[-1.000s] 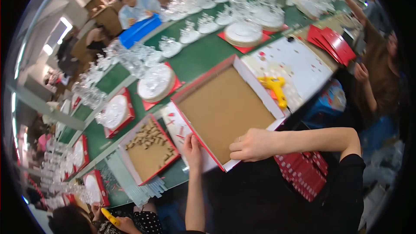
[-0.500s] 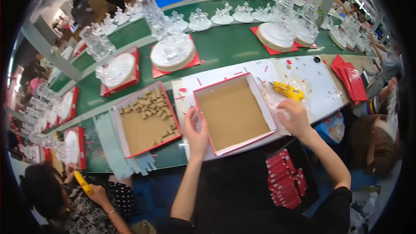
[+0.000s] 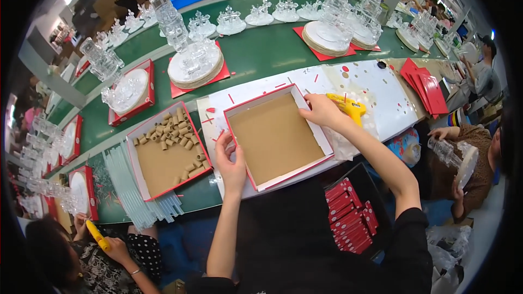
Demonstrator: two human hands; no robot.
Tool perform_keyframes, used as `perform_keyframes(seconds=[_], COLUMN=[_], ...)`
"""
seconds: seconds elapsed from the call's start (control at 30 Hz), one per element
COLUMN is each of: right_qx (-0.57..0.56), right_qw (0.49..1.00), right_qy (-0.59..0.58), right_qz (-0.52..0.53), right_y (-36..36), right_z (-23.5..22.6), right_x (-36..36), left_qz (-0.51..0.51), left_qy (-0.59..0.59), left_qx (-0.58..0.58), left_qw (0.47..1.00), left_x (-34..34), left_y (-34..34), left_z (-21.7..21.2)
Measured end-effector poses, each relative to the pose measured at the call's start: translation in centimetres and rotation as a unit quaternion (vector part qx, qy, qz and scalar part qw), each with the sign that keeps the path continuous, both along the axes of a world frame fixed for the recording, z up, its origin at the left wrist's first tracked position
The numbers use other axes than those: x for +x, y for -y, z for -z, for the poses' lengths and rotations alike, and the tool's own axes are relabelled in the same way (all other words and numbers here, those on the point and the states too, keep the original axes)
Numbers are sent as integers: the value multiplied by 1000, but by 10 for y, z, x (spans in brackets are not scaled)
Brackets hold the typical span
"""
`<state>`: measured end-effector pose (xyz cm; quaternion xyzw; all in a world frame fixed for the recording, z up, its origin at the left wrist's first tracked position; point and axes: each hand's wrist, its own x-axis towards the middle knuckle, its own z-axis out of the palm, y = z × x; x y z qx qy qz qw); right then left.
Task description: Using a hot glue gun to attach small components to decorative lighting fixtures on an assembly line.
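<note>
A shallow square box [image 3: 277,140] with red outer sides, white inner walls and a brown bottom lies in front of me. Beside its left wall is my left hand [image 3: 231,166], fingers curved and thumb apart, nothing visible in it. My right hand [image 3: 322,112] reaches over the upper part of the right wall. Its thumb points inward over the box, apart from the forefinger; its other fingers are partly hidden. Just beyond that hand a yellow glue gun [image 3: 354,110] lies on clear plastic, partly covered by the hand.
A second box [image 3: 153,164] holds short brown cardboard tubes. Pale translucent sticks [image 3: 128,185] lie left of it. Red folded card [image 3: 427,88] is at right, red packets [image 3: 350,219] below. Clear ornaments [image 3: 229,20] line the green table. At lower left a co-worker holds a yellow tool [image 3: 98,234].
My right hand has moved left and away from me, from beside the box to over its right wall. The whole view has shifted slightly; the left hand stays by the left wall.
</note>
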<state>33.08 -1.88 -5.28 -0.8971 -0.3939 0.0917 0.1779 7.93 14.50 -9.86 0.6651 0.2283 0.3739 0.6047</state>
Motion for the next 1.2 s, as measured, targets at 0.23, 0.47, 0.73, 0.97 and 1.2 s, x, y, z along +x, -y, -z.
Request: perform_keyframes(seconds=[0.23, 0.47, 0.73, 0.97, 1.2], right_qx=[22, 130, 121, 136, 98], right_qw=[1000, 985, 987, 986, 991], right_qy=[6, -114, -91, -10, -82], right_qz=[-20, -18, -57, -99, -29], right_y=[-12, -20, -29, -29, -31], right_z=[5, -30, -55, -58, -60], right_x=[15, 4, 2, -3, -11], left_qz=[-18, 34, 53, 71, 65], left_qy=[8, 42, 95, 93, 97], left_qx=[-17, -46, -41, -57, -61], left_qw=[1000, 997, 993, 991, 991], left_x=[1, -6, -14, -15, -19], left_y=[1, -1, 4, 5, 4], left_z=[-1, -9, -19, -25, -25])
